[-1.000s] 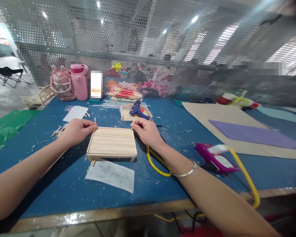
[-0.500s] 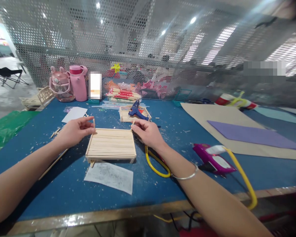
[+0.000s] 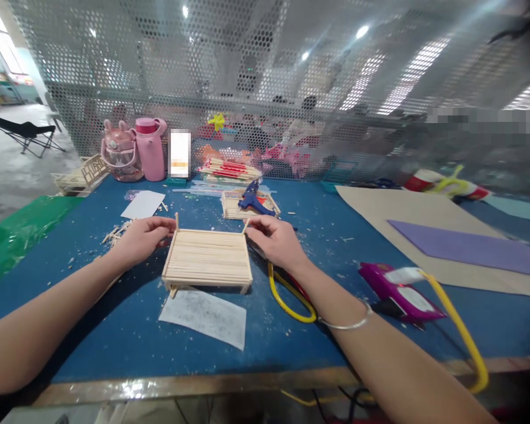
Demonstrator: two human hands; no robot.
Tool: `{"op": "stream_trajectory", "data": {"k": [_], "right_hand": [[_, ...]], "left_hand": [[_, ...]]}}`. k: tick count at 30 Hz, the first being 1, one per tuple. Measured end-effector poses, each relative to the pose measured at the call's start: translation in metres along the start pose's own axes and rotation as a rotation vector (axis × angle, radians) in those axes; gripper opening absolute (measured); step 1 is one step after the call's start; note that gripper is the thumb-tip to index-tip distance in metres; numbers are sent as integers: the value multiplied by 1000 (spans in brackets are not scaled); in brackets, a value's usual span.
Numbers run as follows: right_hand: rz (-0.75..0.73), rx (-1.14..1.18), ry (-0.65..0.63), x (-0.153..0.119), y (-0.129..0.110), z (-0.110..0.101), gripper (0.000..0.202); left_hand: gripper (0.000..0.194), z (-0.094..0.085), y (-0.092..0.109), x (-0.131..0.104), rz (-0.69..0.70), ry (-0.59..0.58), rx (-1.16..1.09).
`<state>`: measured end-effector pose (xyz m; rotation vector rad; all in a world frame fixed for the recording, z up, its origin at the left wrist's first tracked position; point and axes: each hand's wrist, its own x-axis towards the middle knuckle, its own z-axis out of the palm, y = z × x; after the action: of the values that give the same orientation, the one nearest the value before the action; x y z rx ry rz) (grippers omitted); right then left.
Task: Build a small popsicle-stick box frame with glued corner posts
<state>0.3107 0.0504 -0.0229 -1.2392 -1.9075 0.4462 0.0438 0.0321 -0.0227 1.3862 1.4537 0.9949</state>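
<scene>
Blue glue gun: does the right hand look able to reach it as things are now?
Probably yes: the blue glue gun lies just beyond the right hand, with nothing apparent between them, though that hand is busy at a stick.

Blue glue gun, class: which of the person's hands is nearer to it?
Right. The right hand is just in front of the glue gun; the left hand is farther, to its left, by the back left corner of the wooden platform.

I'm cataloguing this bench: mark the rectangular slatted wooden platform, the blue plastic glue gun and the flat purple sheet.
Rectangular slatted wooden platform (image 3: 208, 256), head view: middle of its top.
Blue plastic glue gun (image 3: 251, 200), head view: its body.
Flat purple sheet (image 3: 472, 249), head view: middle of its upper face.
</scene>
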Motion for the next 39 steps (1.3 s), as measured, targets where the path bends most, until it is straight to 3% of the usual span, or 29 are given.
{"op": "stream_trajectory", "data": {"k": [3, 6, 8, 11, 13, 14, 17, 21, 24, 30, 39], "right_hand": [[-7, 36, 2, 0, 3, 0, 22], [-33, 51, 33, 1, 3, -3, 24], [-47, 60, 67, 1, 2, -6, 27], [-43, 50, 69, 2, -1, -9, 25], [-32, 34, 42, 2, -1, -10, 23], [-27, 34, 36, 3, -1, -11, 22], [26, 91, 68, 4, 0, -12, 23], [120, 250, 157, 5, 1, -13, 26], [116, 289, 202, 5, 1, -13, 25], [31, 219, 297, 6, 5, -10, 28], [68, 124, 211, 4, 7, -10, 21]], "left_hand": [[29, 4, -1, 0, -30, 15, -99], [29, 4, -2, 0, -3, -9, -57], [31, 2, -2, -4, 75, 77, 36], [29, 2, 3, -19, 384, 395, 281], [20, 5, 7, -35, 663, 463, 432], [18, 9, 9, -44, 799, 408, 499], [25, 25, 9, -68, 1197, 35, 646], [24, 42, 10, -85, 1443, -223, 677], [28, 43, 14, -86, 1492, -317, 695], [28, 39, 16, -83, 1483, -324, 686], [26, 41, 11, -83, 1444, -264, 692]]}}
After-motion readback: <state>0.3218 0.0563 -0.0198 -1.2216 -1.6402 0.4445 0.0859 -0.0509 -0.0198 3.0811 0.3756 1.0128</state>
